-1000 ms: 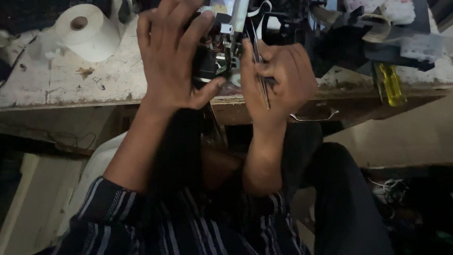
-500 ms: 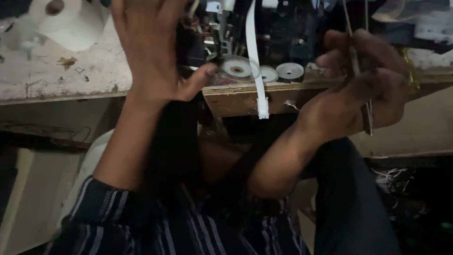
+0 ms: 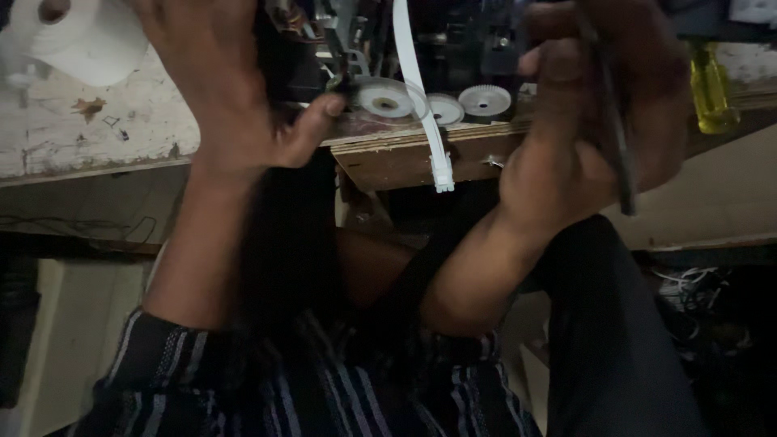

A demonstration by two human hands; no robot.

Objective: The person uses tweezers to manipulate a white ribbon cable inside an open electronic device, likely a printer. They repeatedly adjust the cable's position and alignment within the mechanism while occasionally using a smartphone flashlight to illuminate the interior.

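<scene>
Head view: dark mechanism (image 3: 453,48) with white gears (image 3: 484,100), ribbon cable (image 3: 421,97).

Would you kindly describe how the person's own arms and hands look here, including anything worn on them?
Both hands, the left hand and the right hand, are bare, with no gloves. No ring or watch can be made out in the dim, blurred view. The forearms are bare too. A dark shirt with thin pale stripes has its sleeves pushed up near the elbows.

White plastic gears (image 3: 433,103), rough worn wooden bench (image 3: 81,137)
</scene>
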